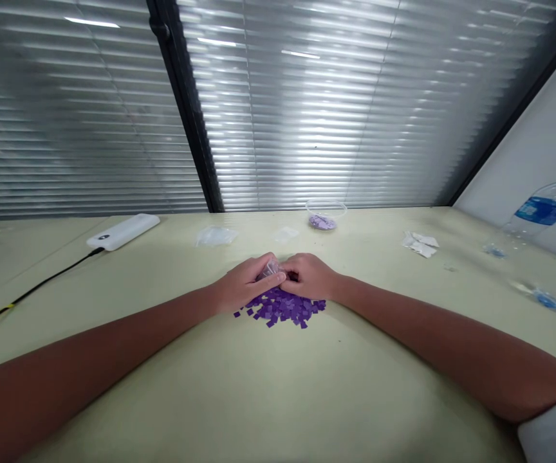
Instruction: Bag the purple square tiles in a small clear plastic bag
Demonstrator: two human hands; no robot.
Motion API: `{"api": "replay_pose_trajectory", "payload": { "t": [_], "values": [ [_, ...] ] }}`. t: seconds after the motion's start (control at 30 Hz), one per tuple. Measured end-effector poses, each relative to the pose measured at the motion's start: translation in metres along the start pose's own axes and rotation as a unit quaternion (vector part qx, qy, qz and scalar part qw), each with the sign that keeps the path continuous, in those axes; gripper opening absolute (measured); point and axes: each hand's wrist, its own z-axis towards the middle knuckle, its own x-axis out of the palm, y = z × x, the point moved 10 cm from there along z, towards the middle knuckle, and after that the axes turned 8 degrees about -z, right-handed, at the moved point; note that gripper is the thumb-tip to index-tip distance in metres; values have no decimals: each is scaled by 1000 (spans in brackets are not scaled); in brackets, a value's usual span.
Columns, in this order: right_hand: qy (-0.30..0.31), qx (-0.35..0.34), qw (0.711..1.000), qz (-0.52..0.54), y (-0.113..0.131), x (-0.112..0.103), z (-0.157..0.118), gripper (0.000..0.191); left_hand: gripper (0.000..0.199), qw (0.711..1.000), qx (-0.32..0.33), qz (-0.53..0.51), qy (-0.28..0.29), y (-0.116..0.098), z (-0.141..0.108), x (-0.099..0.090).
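A heap of small purple squares (285, 308) lies on the pale table in front of me. Above its far edge, my left hand (246, 281) is closed around a small clear plastic bag (270, 268). My right hand (307, 275) meets it from the other side, fingers curled and pressed together at the bag's right edge. Whether the right fingers pinch the bag or something small is hidden.
Beyond my hands are a clear round container (326, 218) with pale purple bits and clear plastic bags (216, 236). A white power bank (123, 232) with a black cable lies left. Crumpled white paper (420, 244) and a water bottle (543, 209) are right.
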Motion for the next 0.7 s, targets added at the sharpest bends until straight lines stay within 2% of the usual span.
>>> {"api": "replay_pose_trajectory", "payload": {
  "t": [0.47, 0.7],
  "values": [
    [0, 4, 1000, 2, 3, -2, 0, 17, 45, 999, 28, -24, -9, -11, -1, -1],
    [-5, -1, 1000, -6, 2, -2, 0, 16, 43, 1000, 20, -15, -9, -9, -1, -1]
  ]
}}
